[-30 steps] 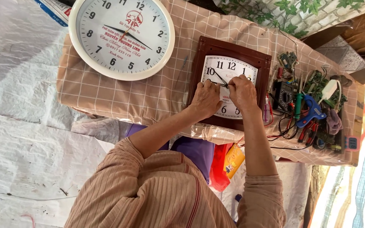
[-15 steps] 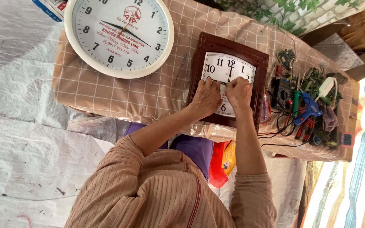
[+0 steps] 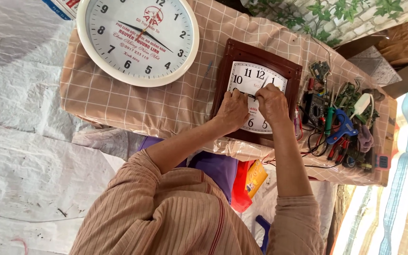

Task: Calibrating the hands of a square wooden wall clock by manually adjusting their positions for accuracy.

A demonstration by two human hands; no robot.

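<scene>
A brown-framed rectangular wall clock (image 3: pixel 242 56) with a white dial lies on a low table covered with a checked beige cloth (image 3: pixel 133 106). My left hand (image 3: pixel 232 109) rests on the dial's left half, fingertips pinched at the centre where the clock hands meet. On the dial's right half, my right hand (image 3: pixel 272 104) is also pinched at the thin black clock hands (image 3: pixel 252 96). Both hands cover the middle and lower part of the dial. Striped tan sleeves cover my arms.
A large round white wall clock (image 3: pixel 138 40) lies on the cloth to the left. A heap of tools, wires, a blue glue gun (image 3: pixel 341 130) and a meter (image 3: pixel 315 109) fills the table's right end. White tarpaulin (image 3: pixel 20 156) covers the ground; a striped sheet (image 3: pixel 397 189) lies right.
Both hands stay on the brown clock's dial; their fingertips have drawn closer together at its centre. The camera view has shifted slightly.
</scene>
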